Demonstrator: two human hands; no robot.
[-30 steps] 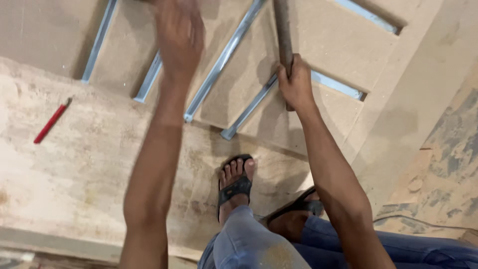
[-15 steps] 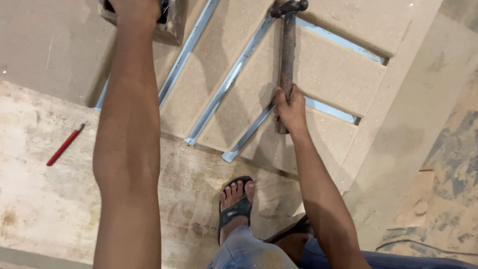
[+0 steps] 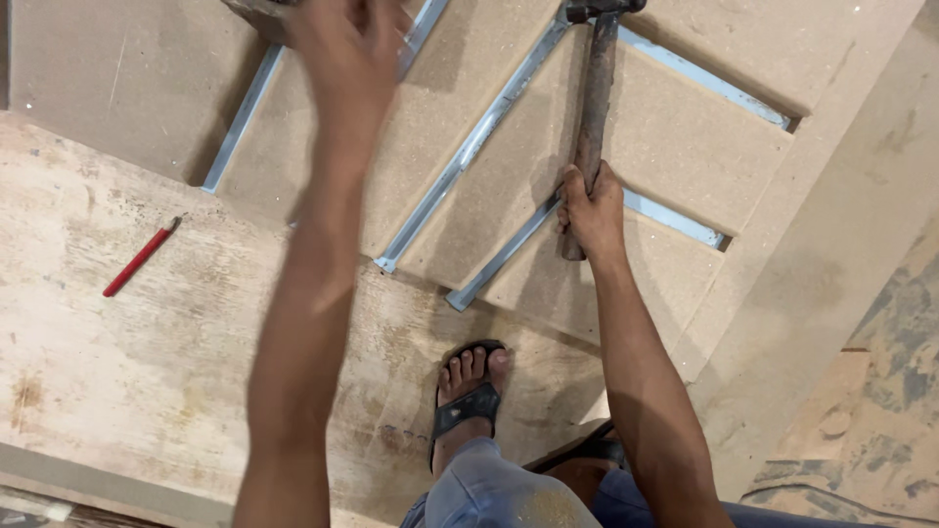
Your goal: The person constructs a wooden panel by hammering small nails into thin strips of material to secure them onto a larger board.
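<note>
The brown fibreboard panel (image 3: 665,147), crossed by 3 pale metal strips (image 3: 469,147), runs off the top edge, and below it lies the worn plywood sheet (image 3: 147,352). The left hand (image 3: 347,49) is motion-blurred at the top, over a dark object (image 3: 256,14) cut off by the frame; its grip cannot be told. The right hand (image 3: 590,207) is wrapped tight around the hammer (image 3: 593,108) handle, with the head partly cropped. A red pencil (image 3: 140,257) lies apart on the plywood.
</note>
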